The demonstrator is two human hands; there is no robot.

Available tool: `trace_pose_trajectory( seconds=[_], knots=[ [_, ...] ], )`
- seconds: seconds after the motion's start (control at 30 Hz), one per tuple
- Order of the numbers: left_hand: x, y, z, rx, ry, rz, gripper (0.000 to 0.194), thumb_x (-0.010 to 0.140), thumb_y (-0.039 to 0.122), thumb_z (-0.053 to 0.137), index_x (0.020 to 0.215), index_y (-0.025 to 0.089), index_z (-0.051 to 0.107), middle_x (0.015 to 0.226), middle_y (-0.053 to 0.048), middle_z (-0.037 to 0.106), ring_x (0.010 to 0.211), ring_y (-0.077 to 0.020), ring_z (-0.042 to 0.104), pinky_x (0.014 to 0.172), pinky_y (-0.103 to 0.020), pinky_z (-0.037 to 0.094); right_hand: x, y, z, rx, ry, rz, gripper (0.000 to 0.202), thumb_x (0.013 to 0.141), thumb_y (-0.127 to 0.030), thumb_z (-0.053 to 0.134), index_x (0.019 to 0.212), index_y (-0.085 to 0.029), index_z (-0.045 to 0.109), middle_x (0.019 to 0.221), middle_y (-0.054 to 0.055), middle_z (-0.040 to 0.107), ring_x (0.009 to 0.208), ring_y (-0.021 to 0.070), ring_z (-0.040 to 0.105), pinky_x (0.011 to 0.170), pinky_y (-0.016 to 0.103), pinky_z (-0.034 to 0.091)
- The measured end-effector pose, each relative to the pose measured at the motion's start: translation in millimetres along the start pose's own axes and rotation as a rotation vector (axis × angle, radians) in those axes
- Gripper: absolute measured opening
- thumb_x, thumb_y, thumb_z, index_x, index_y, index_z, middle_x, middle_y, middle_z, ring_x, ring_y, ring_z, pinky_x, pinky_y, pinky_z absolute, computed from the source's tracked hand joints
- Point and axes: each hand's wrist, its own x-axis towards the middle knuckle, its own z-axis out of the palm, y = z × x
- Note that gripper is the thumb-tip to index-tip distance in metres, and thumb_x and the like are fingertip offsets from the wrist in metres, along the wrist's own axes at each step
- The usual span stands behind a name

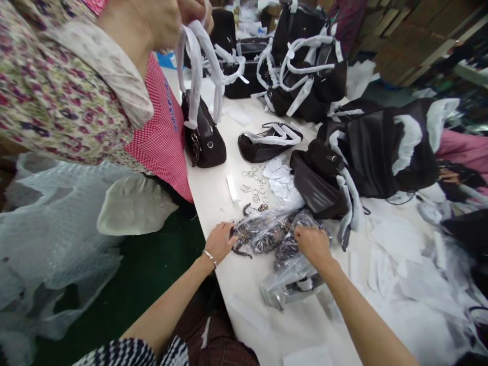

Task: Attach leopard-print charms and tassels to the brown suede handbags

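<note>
A clear plastic bag (263,231) full of dark and gold-coloured chain straps lies on the white table in front of me. My right hand (313,246) is closed in a fist on the bag's right part, gathering the plastic. At the bag's left end, by the table edge, my left hand (221,242) has its fingers curled on a dark chain strap (232,232); its fingertips are partly hidden. Another short dark strand (242,252) lies just below those fingers. Several loose metal rings (253,189) are spread on the table beyond the bag.
A co-worker's hands (163,20) hold the white-wrapped handles of a black handbag (206,137) at left. More black handbags (320,178) crowd the back and right. White paper sheets (400,239) cover the right side. Another clear bag (290,284) lies nearer me.
</note>
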Motion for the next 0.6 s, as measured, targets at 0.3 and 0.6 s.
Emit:
trace_pose_trajectory(
  seconds=[0.3, 0.6],
  knots=[
    [35, 44, 17.6, 0.039, -0.031, 0.165, 0.046, 0.077, 0.030, 0.068, 0.120, 0.020, 0.055, 0.120, -0.012, 0.059, 0.120, -0.0291, 0.049, 0.111, -0.046, 0.023, 24, -27, -16, 0.138, -0.067, 0.014, 0.018, 0.088, -0.036, 0.054, 0.091, -0.021, 0.064, 0.093, 0.009, 0.069, 0.087, 0.0233, 0.064, 0.072, 0.031, 0.041],
    [95, 59, -13.5, -0.545, -0.047, -0.102, 0.008, 0.079, 0.025, 0.054, 0.074, 0.019, 0.053, 0.065, 0.004, 0.048, 0.066, -0.0130, 0.048, 0.064, -0.023, 0.038, 17, 2, 9, 0.258, -0.191, 0.016, 0.017, 0.080, -0.022, 0.059, 0.096, -0.024, 0.067, 0.088, 0.005, 0.070, 0.082, 0.0228, 0.064, 0.067, 0.029, 0.038]
  ],
)
